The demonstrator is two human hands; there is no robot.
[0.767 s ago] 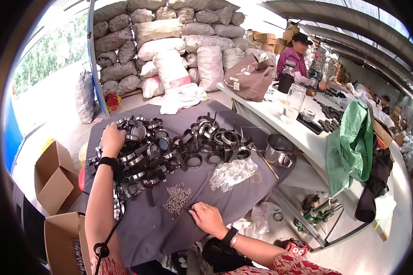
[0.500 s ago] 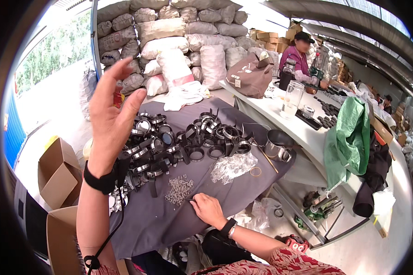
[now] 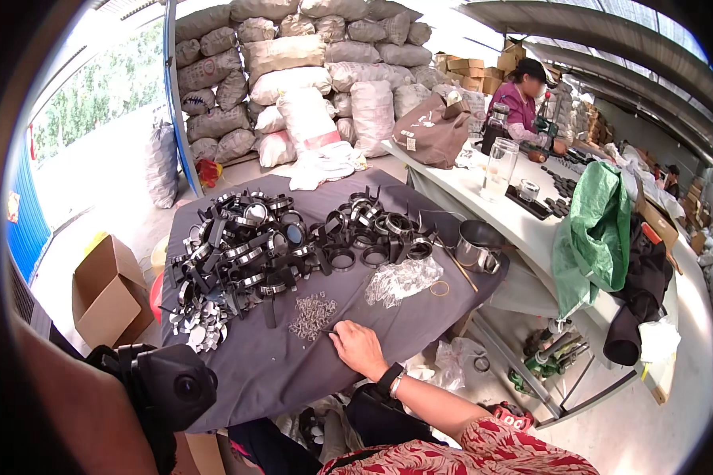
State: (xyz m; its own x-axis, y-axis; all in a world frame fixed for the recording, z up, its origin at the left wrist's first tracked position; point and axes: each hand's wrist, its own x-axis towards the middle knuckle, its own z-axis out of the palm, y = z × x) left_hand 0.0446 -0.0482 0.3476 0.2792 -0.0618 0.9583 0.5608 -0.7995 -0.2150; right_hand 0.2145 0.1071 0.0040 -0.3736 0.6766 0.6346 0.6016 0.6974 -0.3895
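My right hand (image 3: 358,348) rests at the near edge of the grey cloth-covered table (image 3: 293,380). Its fingers are curled together; whatever they hold, if anything, is too small to make out. Just beyond the fingertips lies a heap of small clear clips (image 3: 313,317). My left forearm (image 3: 79,404) rises close at the lower left, a black camera (image 3: 186,385) strapped at the wrist; the left hand itself is out of sight. A large pile of black ring-shaped clamps with silver rims (image 3: 245,249) covers the table's left and middle. Shiny silver pieces (image 3: 202,326) lie beside it.
On the right of the cloth are a crumpled clear plastic bag (image 3: 404,281), a thin stick (image 3: 463,274) and a metal pot (image 3: 478,249). A white table (image 3: 459,186) carries a glass jar and green sack (image 3: 598,229). A person (image 3: 516,103) sits behind it. Cardboard boxes (image 3: 107,289) stand left.
My left hand has left the view; it was raised open above the pile, and now the forearm is close at the lower left. The right hand has stayed nearly in place.
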